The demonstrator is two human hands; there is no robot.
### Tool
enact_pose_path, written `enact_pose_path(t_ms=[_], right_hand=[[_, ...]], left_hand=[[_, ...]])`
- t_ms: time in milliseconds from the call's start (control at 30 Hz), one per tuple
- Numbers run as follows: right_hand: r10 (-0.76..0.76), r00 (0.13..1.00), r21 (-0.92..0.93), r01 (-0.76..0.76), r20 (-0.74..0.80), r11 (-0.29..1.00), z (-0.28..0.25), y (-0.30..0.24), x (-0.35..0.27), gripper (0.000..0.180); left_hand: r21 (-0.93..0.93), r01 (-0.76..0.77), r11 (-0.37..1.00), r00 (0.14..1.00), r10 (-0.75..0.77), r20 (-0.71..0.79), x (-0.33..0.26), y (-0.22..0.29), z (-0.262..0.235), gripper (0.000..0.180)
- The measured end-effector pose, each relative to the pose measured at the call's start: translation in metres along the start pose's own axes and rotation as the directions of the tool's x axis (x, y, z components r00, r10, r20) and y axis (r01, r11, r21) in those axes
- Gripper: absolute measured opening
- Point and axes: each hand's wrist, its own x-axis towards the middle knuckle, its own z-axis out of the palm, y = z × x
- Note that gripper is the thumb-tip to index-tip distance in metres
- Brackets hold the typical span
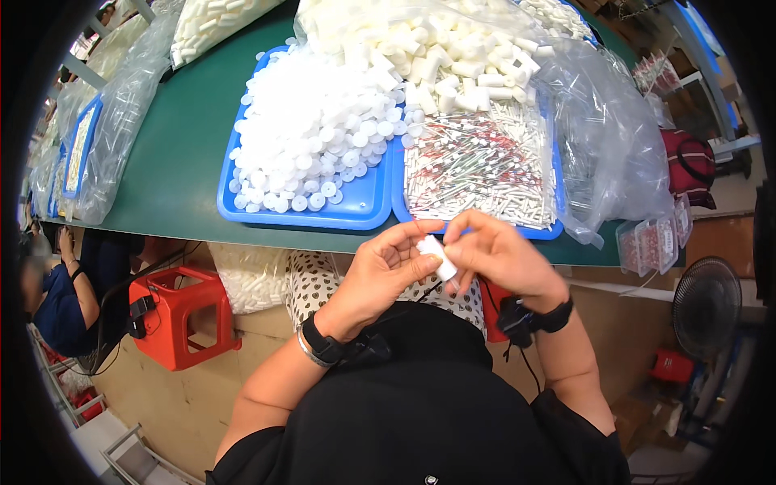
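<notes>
A person's left hand [376, 275] pinches a small white cylinder [437, 257]; the right hand [503, 255] meets its side, grip unclear. Beyond both hands sits a blue tray [535, 233]. Apparently light, stiff and smooth, the piece suits a fingertip hold around its barrel.

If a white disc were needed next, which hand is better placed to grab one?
Probably the left hand: it is nearer the white discs in the left blue tray. The right hand sits farther right, below the right blue tray. Both hands are at a small white piece, though.
</notes>
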Motion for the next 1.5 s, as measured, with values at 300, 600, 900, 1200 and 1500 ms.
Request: enact_pose_path(t_ms=[300, 600, 900, 1200, 1500], right_hand=[[-0.606, 0.613, -0.855, -0.447, -0.507, 0.264, -0.193, -0.036, 0.053, 0.029], [-0.600, 0.538, -0.797, -0.499, -0.593, 0.341, -0.205, -0.032, 0.055, 0.028], [-0.569, 0.819, -0.854, 0.237, -0.082, 0.464, -0.019, -0.023, -0.008, 0.026], [-0.574, 0.819, -0.855, 0.303, 0.007, 0.421, 0.007, 0.011, -0.003, 0.034], [-0.522, 0.852, -0.807, 0.339, 0.046, 0.483, 0.023, 0.018, 0.002, 0.031]], left_hand=[[-0.241, 0.134, 0.961, 0.989, -0.114, 0.093, 0.002, -0.008, 0.003, 0.014], [-0.256, 0.163, 0.953, 0.986, -0.145, 0.086, 0.000, -0.002, -0.007, 0.011], [-0.327, 0.031, 0.945, 0.999, -0.040, -0.020, 0.004, 0.000, -0.019, 0.020], [-0.156, -0.038, 0.987, 0.991, 0.017, -0.133, 0.000, -0.004, -0.011, 0.018], [-0.088, -0.113, 0.990, 0.978, 0.095, -0.188, 0.001, -0.011, -0.013, 0.019]])
